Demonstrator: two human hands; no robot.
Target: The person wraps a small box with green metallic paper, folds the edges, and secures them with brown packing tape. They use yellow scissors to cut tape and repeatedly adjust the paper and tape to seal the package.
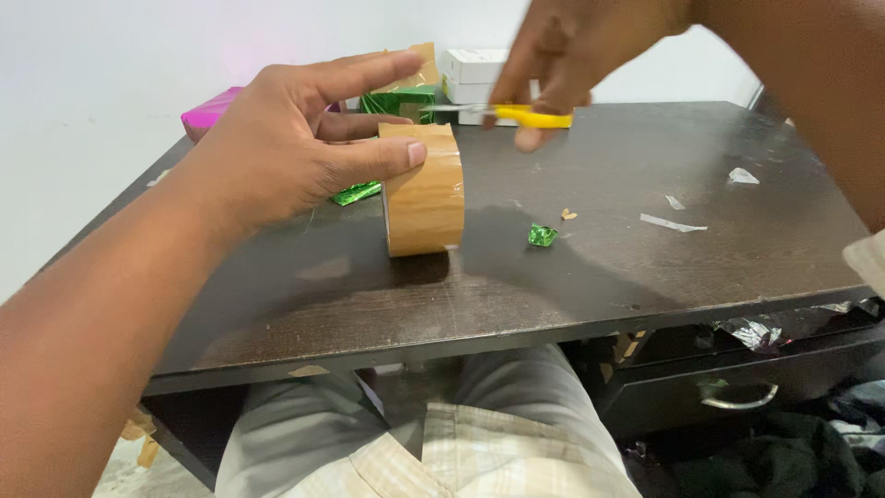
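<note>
My left hand holds a roll of brown packing tape upright on the dark wooden table, fingers on its top edge and inside the core. My right hand hovers behind the roll and grips yellow-handled scissors, whose blades point left toward the top of the roll. A small crumpled green foil ball lies on the table just right of the roll.
A green foil-wrapped box, white boxes and a pink box stand at the table's back edge by the wall. Green foil scrap lies behind the roll. Paper and tape scraps lie at right. A drawer with metal handle sits under the table.
</note>
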